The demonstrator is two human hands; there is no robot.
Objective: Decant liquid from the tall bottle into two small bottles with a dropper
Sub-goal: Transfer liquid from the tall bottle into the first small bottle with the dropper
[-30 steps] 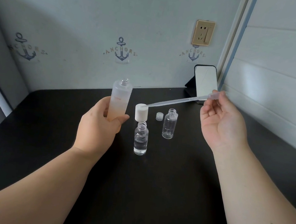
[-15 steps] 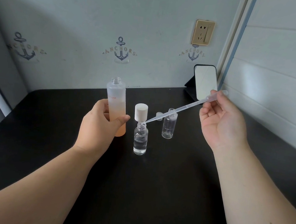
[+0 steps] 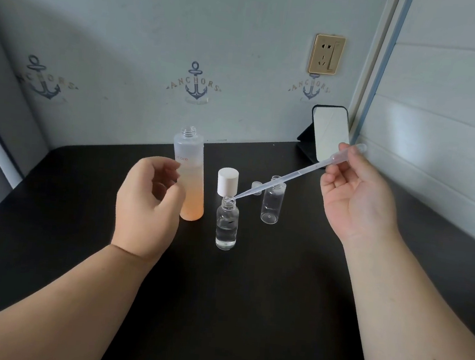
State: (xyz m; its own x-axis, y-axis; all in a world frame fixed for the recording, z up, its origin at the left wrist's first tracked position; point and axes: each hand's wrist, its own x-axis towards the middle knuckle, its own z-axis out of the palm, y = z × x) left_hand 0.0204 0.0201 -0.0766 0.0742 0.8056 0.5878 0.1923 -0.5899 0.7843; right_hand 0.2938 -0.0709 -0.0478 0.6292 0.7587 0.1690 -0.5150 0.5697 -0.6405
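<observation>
Pinching the dropper [image 3: 286, 177] bulb, the right hand [image 3: 357, 198] is aiming its tip into the near small bottle [image 3: 227, 225]. Left hand [image 3: 147, 205] is hovering loosely curled, holding nothing, beside the tall bottle [image 3: 190, 175]

A dark, nearly black surface [image 3: 245, 312] fills the lower view and meets a pale wall at the back. Standing on it near the middle: a tall frosted bottle [image 3: 190, 180], uncapped, peach-tinted toward its base; just right of it a small clear bottle [image 3: 227, 227], open, partly filled with clear liquid; behind that a white cap [image 3: 227, 181]; further right an empty small clear bottle [image 3: 272, 204] with a tiny clear cap [image 3: 256, 187] beside it. A propped mirror [image 3: 329, 132] stands in the back right corner.
</observation>
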